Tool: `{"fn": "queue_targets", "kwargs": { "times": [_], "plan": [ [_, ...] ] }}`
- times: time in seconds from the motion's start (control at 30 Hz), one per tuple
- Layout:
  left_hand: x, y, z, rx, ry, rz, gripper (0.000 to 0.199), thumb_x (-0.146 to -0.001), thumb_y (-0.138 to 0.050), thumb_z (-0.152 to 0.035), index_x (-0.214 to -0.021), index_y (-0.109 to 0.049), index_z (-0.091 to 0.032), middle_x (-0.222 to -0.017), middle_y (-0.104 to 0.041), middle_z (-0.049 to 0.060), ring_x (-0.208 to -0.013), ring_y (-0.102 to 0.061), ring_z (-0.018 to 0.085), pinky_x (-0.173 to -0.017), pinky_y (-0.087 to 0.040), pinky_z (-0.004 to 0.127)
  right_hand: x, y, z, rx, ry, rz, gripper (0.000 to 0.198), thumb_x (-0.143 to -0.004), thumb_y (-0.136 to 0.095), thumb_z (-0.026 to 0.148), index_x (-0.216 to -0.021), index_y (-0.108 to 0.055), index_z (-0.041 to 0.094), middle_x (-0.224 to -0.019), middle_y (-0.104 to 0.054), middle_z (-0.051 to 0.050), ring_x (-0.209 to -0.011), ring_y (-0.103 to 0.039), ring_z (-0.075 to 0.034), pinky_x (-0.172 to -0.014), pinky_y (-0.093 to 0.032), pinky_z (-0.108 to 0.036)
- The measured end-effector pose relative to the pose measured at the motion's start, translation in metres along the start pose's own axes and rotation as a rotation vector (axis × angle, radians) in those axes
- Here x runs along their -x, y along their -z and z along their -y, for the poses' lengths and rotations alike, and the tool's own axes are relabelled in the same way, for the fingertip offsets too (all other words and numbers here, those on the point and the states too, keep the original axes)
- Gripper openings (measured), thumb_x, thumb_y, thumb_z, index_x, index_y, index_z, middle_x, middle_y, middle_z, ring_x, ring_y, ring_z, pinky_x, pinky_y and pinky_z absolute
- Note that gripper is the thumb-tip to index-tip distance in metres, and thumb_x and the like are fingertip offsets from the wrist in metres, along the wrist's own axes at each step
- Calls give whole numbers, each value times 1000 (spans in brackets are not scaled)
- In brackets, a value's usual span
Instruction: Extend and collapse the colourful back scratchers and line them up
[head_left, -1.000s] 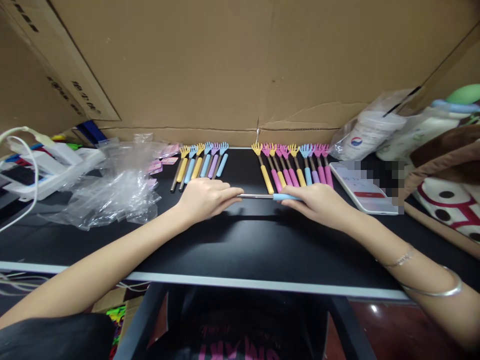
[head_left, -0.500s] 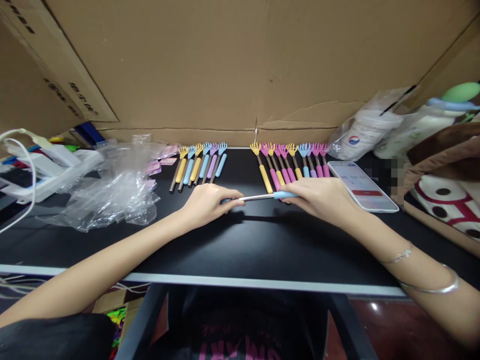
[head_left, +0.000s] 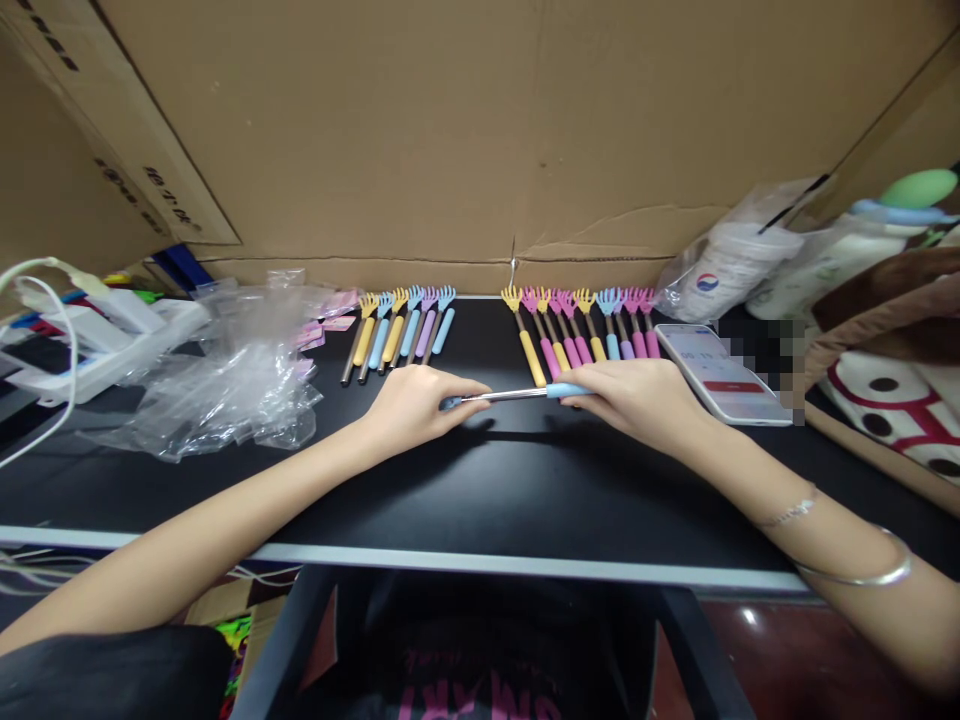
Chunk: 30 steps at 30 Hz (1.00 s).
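Mid-dial over the black table [head_left: 487, 520], with right hand [head_left: 637, 395] at three o'clock and left hand [head_left: 411, 405] at nine, we pinched a scratcher [head_left: 519, 394] by its blue handle [head_left: 564, 390] and far end, judging aligned grips best for its slim rod [head_left: 506, 396].

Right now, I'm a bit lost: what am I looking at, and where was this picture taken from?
No machine here: just a person's bare left hand and right hand. A camera worn on that person's head looks forward and down at them. Together they hold one blue-handled metal rod, the left pinching its shaft, the right gripping the handle. Beyond them, two groups of colourful claw-headed sticks lie on the black table. Clear plastic bags lie at the left, a phone at the right.
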<state>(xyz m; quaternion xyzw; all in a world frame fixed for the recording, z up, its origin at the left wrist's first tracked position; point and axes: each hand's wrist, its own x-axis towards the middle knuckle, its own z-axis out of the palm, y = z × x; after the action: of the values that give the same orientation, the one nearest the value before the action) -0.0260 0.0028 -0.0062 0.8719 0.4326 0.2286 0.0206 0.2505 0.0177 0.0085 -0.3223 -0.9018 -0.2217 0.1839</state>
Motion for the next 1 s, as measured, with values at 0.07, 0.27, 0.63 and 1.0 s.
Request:
{"fn": "queue_targets", "kwargs": {
  "times": [0.07,0.27,0.63,1.0],
  "plan": [
    [1,-1,1,-65,-45,-62,25,-88,-53,-40,-99,-72,-28,-87,-74,-1,-74,-68,16,-57,-38,21,1,-3,0,-20,-24,23,37,-92,-40,47,-95,-68,22,-85,-72,-1,-68,-64,-10,-51,-31,-22],
    [4,-1,2,-276,-207,-190,28,-91,-48,-40,-97,-72,-26,-73,-72,-1,-64,-65,11,-51,-33,22,1,-5,2,-118,-91,160,42,-91,-37,51,-101,-66,23,-76,-70,-2,-60,-61,-12,-50,-30,-22],
    [5,6,-4,-420,-307,-178,31,-95,-41,-38,-95,-70,-26,-59,-61,-1,-56,-55,9,-50,-26,27,-6,-1,8,-558,-177,469,47,-93,-29,51,-93,-66,22,-74,-66,-1,-66,-60,-13,-59,-36,-22],
    [5,-2,-3,-325,-285,-179,30,-94,-43,-40,-100,-69,-26,-67,-67,-2,-59,-61,11,-49,-26,25,0,-6,6,-265,-120,317,42,-93,-33,48,-97,-66,22,-70,-68,-2,-58,-60,-13,-52,-32,-22]
  ]
}}
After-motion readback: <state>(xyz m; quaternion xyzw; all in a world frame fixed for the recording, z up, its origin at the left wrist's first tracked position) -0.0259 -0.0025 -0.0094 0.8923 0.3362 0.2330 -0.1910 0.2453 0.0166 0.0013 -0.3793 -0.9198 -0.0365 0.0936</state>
